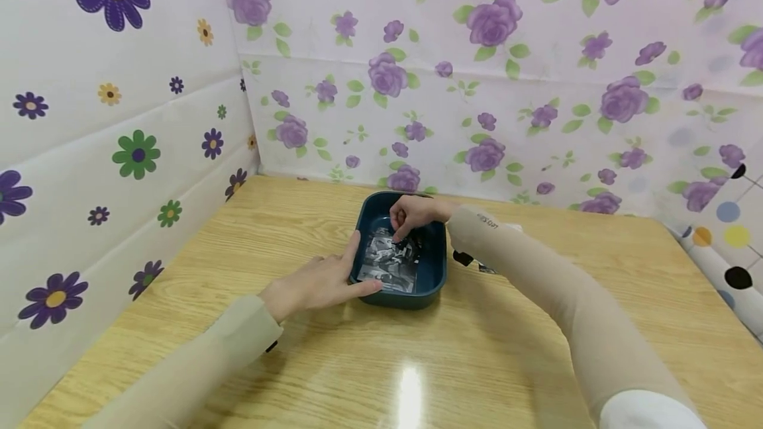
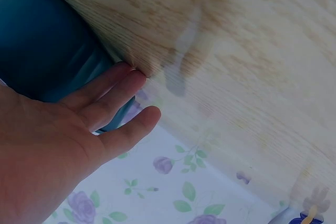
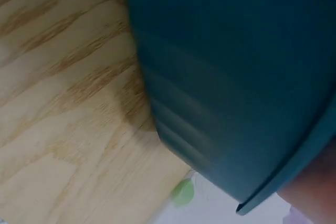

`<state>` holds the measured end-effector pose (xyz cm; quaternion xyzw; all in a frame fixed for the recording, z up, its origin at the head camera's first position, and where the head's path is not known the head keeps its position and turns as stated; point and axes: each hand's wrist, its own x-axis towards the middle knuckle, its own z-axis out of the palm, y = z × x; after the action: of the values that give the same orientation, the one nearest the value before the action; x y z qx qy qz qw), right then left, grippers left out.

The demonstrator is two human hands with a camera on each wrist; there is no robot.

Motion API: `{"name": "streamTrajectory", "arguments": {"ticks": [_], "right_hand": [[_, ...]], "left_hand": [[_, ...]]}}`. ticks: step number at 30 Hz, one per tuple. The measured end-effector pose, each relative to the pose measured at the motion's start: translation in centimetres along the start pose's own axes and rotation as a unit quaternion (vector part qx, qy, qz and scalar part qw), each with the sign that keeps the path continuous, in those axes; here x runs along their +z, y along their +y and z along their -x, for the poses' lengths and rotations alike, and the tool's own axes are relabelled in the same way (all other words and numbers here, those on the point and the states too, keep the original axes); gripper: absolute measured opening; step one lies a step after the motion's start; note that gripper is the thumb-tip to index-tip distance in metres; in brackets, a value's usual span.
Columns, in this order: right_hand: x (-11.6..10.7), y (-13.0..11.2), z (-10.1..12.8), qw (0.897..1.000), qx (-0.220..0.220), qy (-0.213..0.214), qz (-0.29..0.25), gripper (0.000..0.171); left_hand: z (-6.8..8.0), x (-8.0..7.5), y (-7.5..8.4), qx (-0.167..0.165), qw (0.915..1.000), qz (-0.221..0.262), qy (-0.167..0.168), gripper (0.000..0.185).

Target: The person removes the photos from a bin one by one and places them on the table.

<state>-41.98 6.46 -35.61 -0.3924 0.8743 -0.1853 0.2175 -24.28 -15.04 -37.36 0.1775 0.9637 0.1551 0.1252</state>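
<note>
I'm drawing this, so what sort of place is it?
Probably an indoor work corner: there's a wood-grain table, a purple-rose backdrop behind it, and a daisy-print backdrop on the left.

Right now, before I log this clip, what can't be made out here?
Head: whether the right hand pinches the printed piece; too small to tell.
Head: part of the item beside the bin; the right sleeve covers it.
Right wrist: most of the right hand; bin wall and frame edge hide it.
Left wrist: the bin's far part; cut off by the left edge.
</note>
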Motion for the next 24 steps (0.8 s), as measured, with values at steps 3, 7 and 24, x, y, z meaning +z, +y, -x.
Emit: {"name": "streamTrajectory", "arguments": {"ticks": [3, 7, 24], "right_hand": [[0.3, -0.2, -0.1, 0.999, 0.017, -0.015, 0.032, 0.023], [0.6, -0.8, -0.1, 0.996, 0.049, -0.043, 0.059, 0.033], [0.7, -2.0, 0.5, 0.995, 0.025, 0.046, 0.090, 0.036]], "left_hand": [[-0.1, 0.1, 0.0, 0.002, 1.0000, 0.001, 0.004, 0.112], [0.0, 0.2, -0.1, 0.004, 1.0000, 0.003, 0.007, 0.112], [-0.1, 0.2, -0.1, 0.004, 0.9998, 0.020, -0.002, 0.111]]}}
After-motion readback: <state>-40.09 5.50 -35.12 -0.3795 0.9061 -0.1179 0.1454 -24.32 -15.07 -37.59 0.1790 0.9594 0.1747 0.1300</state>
